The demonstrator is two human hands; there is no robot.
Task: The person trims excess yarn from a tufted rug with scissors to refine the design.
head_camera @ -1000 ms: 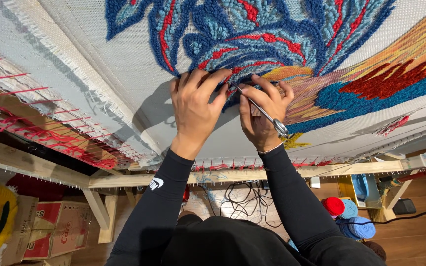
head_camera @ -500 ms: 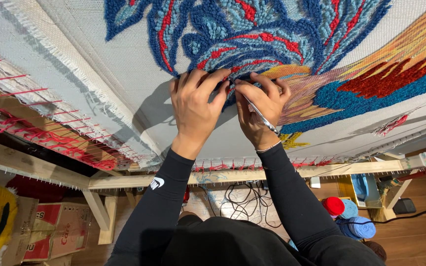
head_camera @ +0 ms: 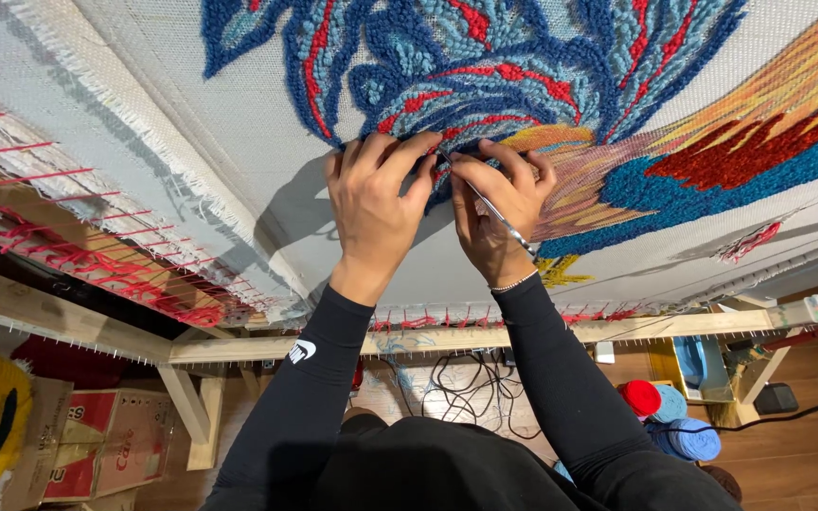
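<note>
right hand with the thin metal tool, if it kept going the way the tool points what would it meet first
The right hand aims its thin metal tool up-left; it would probably meet the dark blue tufted pile of the rug first, right beside the left hand's fingertips.

Your wooden frame carries the stretched white cloth, pinned along the rail's nail strips with red yarn laced at the left edge. On the cloth sits tufted pile: a blue flower pattern, orange and red bands.
</note>
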